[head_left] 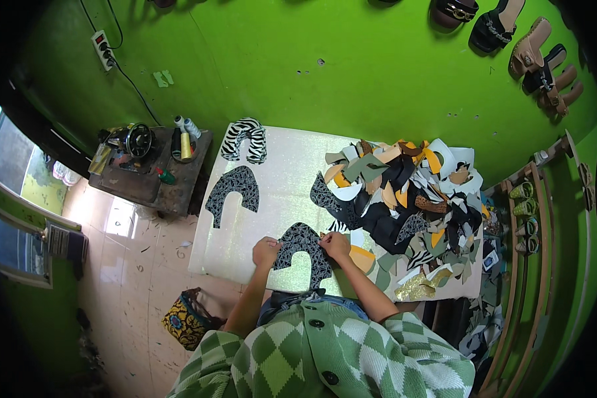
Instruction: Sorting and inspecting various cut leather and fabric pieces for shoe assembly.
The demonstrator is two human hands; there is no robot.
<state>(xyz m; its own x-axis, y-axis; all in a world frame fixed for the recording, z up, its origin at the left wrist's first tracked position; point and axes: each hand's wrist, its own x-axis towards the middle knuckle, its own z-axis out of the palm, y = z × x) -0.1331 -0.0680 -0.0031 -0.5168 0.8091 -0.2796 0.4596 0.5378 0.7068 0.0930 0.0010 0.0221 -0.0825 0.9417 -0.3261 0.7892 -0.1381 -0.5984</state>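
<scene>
Between my two hands, near the front edge of the table, is a black-and-grey patterned arch-shaped fabric piece point(294, 237). My left hand point(266, 252) pinches its left edge, and my right hand point(336, 246) grips its right edge. Farther left on the table lies a similar dark patterned arch-shaped piece point(236, 188). Behind that one rests a zebra-striped arch-shaped piece point(245, 137). Beside my right hand a large heap of cut scraps point(395, 192) in black, white, green, tan and orange spreads over the table's right half.
The pale table point(282, 156) stands against the green wall. On a wooden stand to the left are a sewing machine point(136, 140) and thread cones point(186, 142). A patterned bag point(184, 323) sits at the left front. Shoes hang upper right; a wooden rack point(545, 225) stands on the right.
</scene>
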